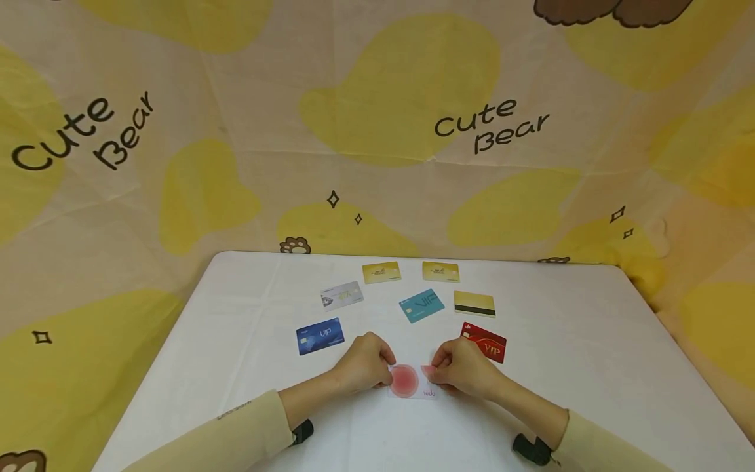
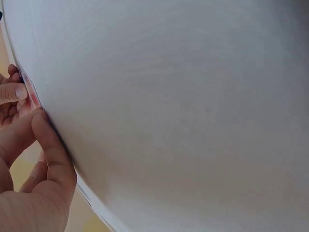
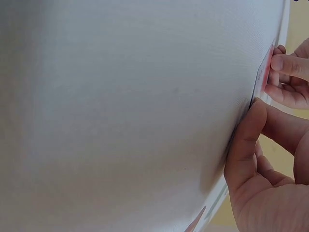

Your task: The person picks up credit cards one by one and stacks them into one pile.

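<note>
A yellow-patterned "Cute Bear" cloth [image 1: 383, 92] hangs behind a white table [image 1: 236, 432]. The left hand [image 1: 364, 362] and right hand [image 1: 468, 368] pinch opposite ends of a pink-circled white card [image 1: 404, 382], between them at table level. Beyond lie a blue VIP card [image 1: 320, 336], a partly hidden red VIP card [image 1: 493, 344], a teal VIP card [image 1: 421, 305], a black-striped gold card [image 1: 474, 301], a silver card [image 1: 343, 297] and two gold cards [image 1: 381, 272].

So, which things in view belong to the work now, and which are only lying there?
In the work: pink-and-white card, held by the left fingers and right fingers.

Apparently just lying about: blue VIP card, silver card, two far gold cards, black-striped gold card, teal card, red VIP card.
</note>
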Motion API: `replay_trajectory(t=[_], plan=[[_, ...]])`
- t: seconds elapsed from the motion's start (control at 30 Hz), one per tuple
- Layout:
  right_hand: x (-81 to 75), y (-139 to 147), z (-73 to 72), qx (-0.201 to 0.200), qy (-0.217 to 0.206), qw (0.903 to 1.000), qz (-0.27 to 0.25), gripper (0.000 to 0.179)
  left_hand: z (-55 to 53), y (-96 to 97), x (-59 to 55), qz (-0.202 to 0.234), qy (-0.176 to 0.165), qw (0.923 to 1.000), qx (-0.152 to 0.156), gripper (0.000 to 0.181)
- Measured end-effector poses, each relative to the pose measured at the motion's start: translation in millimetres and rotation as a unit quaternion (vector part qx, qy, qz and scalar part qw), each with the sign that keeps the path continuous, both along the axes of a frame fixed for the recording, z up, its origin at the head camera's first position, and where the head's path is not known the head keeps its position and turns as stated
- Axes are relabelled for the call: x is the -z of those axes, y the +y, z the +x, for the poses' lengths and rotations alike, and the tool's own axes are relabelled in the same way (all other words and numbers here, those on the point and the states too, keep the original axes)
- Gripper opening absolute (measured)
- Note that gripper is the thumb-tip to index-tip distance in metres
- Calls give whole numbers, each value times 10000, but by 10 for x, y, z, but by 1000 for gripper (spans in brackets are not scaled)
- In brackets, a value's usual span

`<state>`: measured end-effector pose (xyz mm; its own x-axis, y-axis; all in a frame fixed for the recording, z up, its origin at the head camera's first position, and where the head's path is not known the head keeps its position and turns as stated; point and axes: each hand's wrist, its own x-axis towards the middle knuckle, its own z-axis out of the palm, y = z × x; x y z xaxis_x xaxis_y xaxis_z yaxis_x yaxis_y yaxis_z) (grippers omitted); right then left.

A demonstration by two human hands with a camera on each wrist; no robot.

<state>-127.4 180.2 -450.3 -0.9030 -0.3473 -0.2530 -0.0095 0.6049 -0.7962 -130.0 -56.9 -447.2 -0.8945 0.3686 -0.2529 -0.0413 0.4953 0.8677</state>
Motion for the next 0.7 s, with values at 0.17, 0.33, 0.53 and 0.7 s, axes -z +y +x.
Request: replay_trajectory(t=[0.17, 0.33, 0.53, 0.7], plan=[[-1, -7, 18, 68, 84, 9999, 94, 16, -4, 10, 7, -10, -45, 10000, 11, 16], [-3, -12, 32, 148, 71, 9998, 113, 15, -6, 7, 7, -42, -47, 10000, 36, 15], [12, -9, 32, 148, 74, 9999, 9, 14, -17, 2, 12, -55, -50, 9999, 67, 15], [17, -6, 19, 108, 56, 9999, -49, 13, -10, -4, 0, -12, -52, 10000, 76, 16]])
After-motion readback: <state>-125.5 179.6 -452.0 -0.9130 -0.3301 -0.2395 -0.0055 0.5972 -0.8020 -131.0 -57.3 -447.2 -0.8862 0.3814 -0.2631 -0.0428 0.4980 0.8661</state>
